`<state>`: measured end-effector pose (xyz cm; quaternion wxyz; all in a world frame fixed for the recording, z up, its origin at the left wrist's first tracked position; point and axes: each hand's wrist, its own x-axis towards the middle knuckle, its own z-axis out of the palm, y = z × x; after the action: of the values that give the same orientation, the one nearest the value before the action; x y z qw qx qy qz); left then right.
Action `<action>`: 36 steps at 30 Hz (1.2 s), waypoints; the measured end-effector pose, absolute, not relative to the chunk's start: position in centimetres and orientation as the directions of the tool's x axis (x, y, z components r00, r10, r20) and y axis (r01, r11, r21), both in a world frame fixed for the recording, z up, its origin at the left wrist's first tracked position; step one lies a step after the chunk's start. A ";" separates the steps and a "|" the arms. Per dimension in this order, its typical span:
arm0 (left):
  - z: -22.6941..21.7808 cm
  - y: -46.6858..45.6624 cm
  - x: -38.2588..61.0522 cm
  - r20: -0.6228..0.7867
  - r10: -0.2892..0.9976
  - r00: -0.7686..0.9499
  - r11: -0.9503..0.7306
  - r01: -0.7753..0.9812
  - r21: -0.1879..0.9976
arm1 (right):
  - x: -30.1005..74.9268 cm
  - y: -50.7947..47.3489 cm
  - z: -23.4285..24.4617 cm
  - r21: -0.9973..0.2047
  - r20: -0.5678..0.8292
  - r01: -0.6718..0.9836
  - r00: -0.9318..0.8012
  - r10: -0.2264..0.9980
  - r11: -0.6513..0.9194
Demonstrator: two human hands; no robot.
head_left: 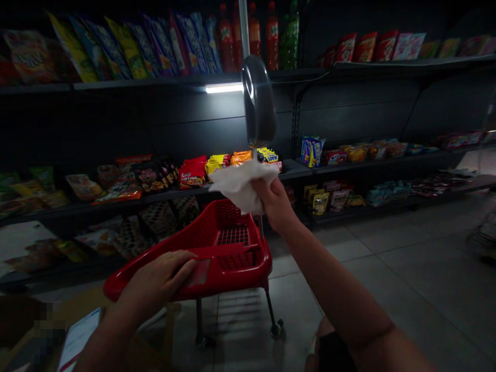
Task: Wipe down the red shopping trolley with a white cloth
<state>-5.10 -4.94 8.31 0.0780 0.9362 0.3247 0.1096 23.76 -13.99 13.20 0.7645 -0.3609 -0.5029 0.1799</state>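
A red plastic shopping cart (222, 243) stands in front of me on thin metal legs with small wheels. My left hand (160, 279) lies flat on the cart's near rim, fingers stretched out. Over the cart's far edge, my right hand (273, 201) is closed on a crumpled white cloth (240, 186). The cloth is pressed against a thin metal pole that rises from the cart. Higher on that pole sits a grey oval plate (259, 103).
Dark store shelves (163, 194) run along the back, stocked with snack bags, noodle packs and drink bottles (253, 33). A lit strip lamp (223, 88) hangs under the top shelf. Grey floor tiles (406, 279) stretch to the right. A wooden stool and paper lie at lower left.
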 end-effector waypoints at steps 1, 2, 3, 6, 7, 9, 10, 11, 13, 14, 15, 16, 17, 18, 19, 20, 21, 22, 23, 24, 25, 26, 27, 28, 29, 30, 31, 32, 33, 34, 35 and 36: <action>8.4 -5.1 -5.0 0.152 0.624 0.767 -0.777 0.589 0.220 | 23.5 -13.6 14.2 -0.699 0.662 0.093 0.460 0.593 0.709; 8.4 -5.2 -4.9 0.150 0.627 0.764 -0.774 0.591 0.225 | 23.3 -13.3 14.5 -0.683 0.673 0.100 0.472 0.570 0.723; 8.4 -5.2 -4.9 0.147 0.634 0.759 -0.768 0.598 0.230 | 23.2 -13.2 14.1 -0.685 0.675 0.111 0.470 0.569 0.720; 8.3 -4.8 -5.3 0.140 0.659 0.739 -0.747 0.622 0.235 | 23.3 -14.1 9.6 -0.764 0.625 0.140 0.403 0.668 0.630; 8.3 -4.6 -5.5 0.138 0.660 0.739 -0.747 0.623 0.232 | 23.5 -14.7 7.6 -0.795 0.596 0.141 0.365 0.716 0.590; 8.4 -4.4 -5.9 0.137 0.644 0.753 -0.760 0.609 0.226 | 24.2 -16.0 4.3 -0.841 0.538 0.119 0.269 0.799 0.527; 8.4 -4.3 -6.0 0.137 0.632 0.763 -0.770 0.598 0.224 | 24.6 -16.5 3.4 -0.860 0.510 0.106 0.208 0.835 0.499; 8.5 -4.4 -6.1 0.137 0.621 0.772 -0.779 0.587 0.222 | 24.9 -16.9 3.0 -0.874 0.486 0.101 0.152 0.861 0.475; 8.6 -4.4 -6.2 0.138 0.611 0.780 -0.786 0.577 0.220 | 25.2 -17.2 3.8 -0.881 0.471 0.115 0.110 0.875 0.459; 8.6 -4.5 -6.1 0.139 0.615 0.776 -0.783 0.582 0.219 | 25.0 -17.1 4.5 -0.873 0.486 0.123 0.134 0.864 0.472; 8.6 -4.5 -6.1 0.137 0.622 0.771 -0.778 0.589 0.219 | 24.8 -17.0 5.2 -0.861 0.509 0.125 0.179 0.842 0.494; 8.5 -4.4 -6.1 0.134 0.632 0.764 -0.770 0.599 0.219 | 24.4 -16.8 5.6 -0.845 0.535 0.123 0.238 0.811 0.521; 8.4 -4.4 -6.1 0.132 0.642 0.756 -0.762 0.609 0.220 | 24.1 -16.7 5.6 -0.829 0.556 0.119 0.291 0.779 0.547; 8.3 -4.3 -6.1 0.132 0.654 0.745 -0.752 0.620 0.222 | 23.8 -16.7 5.1 -0.818 0.568 0.118 0.326 0.756 0.563; 8.2 -4.1 -6.2 0.131 0.667 0.734 -0.741 0.633 0.225 | 23.6 -16.7 4.2 -0.814 0.571 0.118 0.346 0.745 0.569; 8.1 -4.0 -6.3 0.130 0.679 0.722 -0.729 0.645 0.230 | 23.6 -16.9 3.0 -0.818 0.565 0.117 0.351 0.747 0.564; 8.1 -3.9 -6.4 0.133 0.692 0.710 -0.718 0.655 0.236 | 23.8 -17.1 1.6 -0.826 0.553 0.116 0.354 0.754 0.551; 8.0 -3.8 -6.5 0.135 0.699 0.702 -0.710 0.661 0.243 | 24.0 -17.5 0.2 -0.842 0.530 0.109 0.350 0.772 0.529; 8.0 -3.8 -6.6 0.135 0.702 0.699 -0.707 0.662 0.250 | 24.2 -17.9 -0.9 -0.861 0.500 0.100 0.344 0.794 0.499; 8.1 -3.9 -6.7 0.131 0.702 0.700 -0.706 0.660 0.258 | 24.3 -18.4 -1.8 -0.878 0.471 0.091 0.341 0.814 0.470; 8.2 -4.0 -6.8 0.126 0.703 0.700 -0.704 0.659 0.265 | 24.2 -19.0 -2.3 -0.888 0.452 0.087 0.343 0.823 0.451; 8.3 -4.1 -6.8 0.120 0.705 0.699 -0.701 0.661 0.269 | 23.7 -19.7 -2.5 -0.891 0.447 0.089 0.357 0.820 0.446; 8.4 -4.2 -6.8 0.112 0.707 0.698 -0.698 0.663 0.270 | 23.0 -20.4 -2.4 -0.887 0.452 0.096 0.384 0.805 0.452; 8.5 -4.3 -6.8 0.103 0.709 0.698 -0.695 0.666 0.271 | 22.1 -21.2 -2.3 -0.878 0.466 0.107 0.411 0.784 0.466; 8.5 -4.3 -6.9 0.099 0.711 0.696 -0.692 0.669 0.272 | 21.0 -21.9 -2.3 -0.864 0.489 0.124 0.438 0.754 0.487; 8.6 -4.4 -6.9 0.094 0.711 0.697 -0.692 0.668 0.275 | 20.0 -22.5 -2.4 -0.849 0.513 0.147 0.456 0.727 0.507; 8.6 -4.3 -7.0 0.088 0.709 0.700 -0.692 0.665 0.280 | 19.1 -22.9 -2.8 -0.835 0.537 0.171 0.459 0.708 0.522; 8.6 -4.2 -7.1 0.081 0.706 0.704 -0.692 0.661 0.288 | 18.5 -23.1 -3.5 -0.823 0.556 0.190 0.457 0.694 0.535; 8.5 -4.1 -7.2 0.076 0.702 0.708 -0.693 0.656 0.298 | 18.3 -22.8 -4.5 -0.815 0.567 0.195 0.458 0.684 0.545; 8.5 -4.0 -7.2 0.073 0.696 0.714 -0.697 0.648 0.309 | 18.3 -22.3 -5.6 -0.815 0.563 0.183 0.475 0.676 0.550; 8.5 -3.8 -7.3 0.073 0.691 0.720 -0.700 0.640 0.317 | 18.6 -21.6 -6.7 -0.823 0.541 0.155 0.506 0.672 0.546; 8.5 -3.7 -7.3 0.073 0.686 0.724 -0.703 0.633 0.324 | 19.0 -20.7 -7.7 -0.838 0.503 0.113 0.539 0.675 0.534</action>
<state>-7.33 -3.69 8.49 0.1393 0.9179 0.3593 0.0945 18.99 -20.71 -7.65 0.7558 -0.4455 -0.4425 0.1859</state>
